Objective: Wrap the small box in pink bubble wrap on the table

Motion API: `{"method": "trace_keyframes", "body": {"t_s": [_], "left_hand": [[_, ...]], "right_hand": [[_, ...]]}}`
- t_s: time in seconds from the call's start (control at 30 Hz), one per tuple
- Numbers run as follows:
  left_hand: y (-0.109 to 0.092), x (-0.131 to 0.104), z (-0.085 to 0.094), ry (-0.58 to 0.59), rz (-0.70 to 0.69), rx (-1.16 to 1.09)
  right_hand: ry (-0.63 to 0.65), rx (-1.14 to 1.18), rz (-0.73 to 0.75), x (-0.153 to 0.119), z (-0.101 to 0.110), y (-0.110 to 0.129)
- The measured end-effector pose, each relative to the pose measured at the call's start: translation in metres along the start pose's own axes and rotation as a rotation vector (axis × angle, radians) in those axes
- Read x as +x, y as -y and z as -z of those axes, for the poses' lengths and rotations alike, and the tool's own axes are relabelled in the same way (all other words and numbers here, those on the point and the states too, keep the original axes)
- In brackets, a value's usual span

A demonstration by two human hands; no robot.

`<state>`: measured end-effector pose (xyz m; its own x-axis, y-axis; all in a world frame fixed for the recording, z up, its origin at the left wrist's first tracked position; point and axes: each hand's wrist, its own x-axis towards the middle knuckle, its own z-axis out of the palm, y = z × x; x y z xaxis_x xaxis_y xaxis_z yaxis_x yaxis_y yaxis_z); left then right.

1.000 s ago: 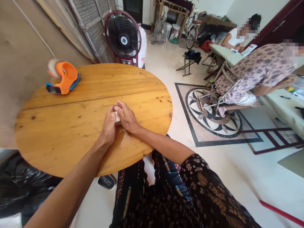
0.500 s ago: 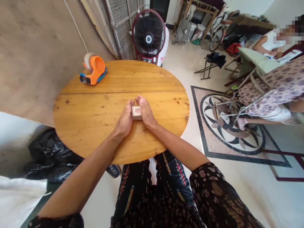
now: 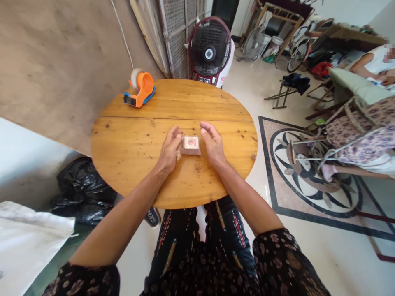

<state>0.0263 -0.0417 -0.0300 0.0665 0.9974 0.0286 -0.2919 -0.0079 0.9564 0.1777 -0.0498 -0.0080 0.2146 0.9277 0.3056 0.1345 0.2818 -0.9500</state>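
A small, pale pinkish block-shaped pack (image 3: 191, 145) with a printed top lies on the round wooden table (image 3: 129, 164). My left hand (image 3: 169, 150) is just left of the pack, palm turned inward and fingers loosely curved, holding nothing. On the other side, my right hand (image 3: 212, 144) stands apart from the pack with its fingers raised and bent a little, also with nothing in it. At the table's far left is an orange and blue tape dispenser (image 3: 142, 89) with a roll of clear tape.
Behind the table stands a dark red fan (image 3: 210, 51). Black plastic bags (image 3: 83, 189) lie on the floor at the left. At the right are a folding stool (image 3: 285, 88), a green-topped table (image 3: 354, 86) and other people seated.
Both hands have parted from the sides of the pack, the right one farther. More of the pack shows now. The whole view has shifted, with the table farther right in the picture.
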Motion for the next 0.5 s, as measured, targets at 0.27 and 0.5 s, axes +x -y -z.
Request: {"method": "trace_keyframes", "body": {"t_s": [0.27,0.5], "left_hand": [[-0.007,0.0,-0.003,-0.047,0.021,-0.002],[-0.01,-0.001,-0.005,-0.034,0.015,-0.004]], "right_hand": [[0.288,-0.303,0.289,0.006,0.033,0.022],[0.375,-0.534,0.375,0.009,0.03,0.021]]}}
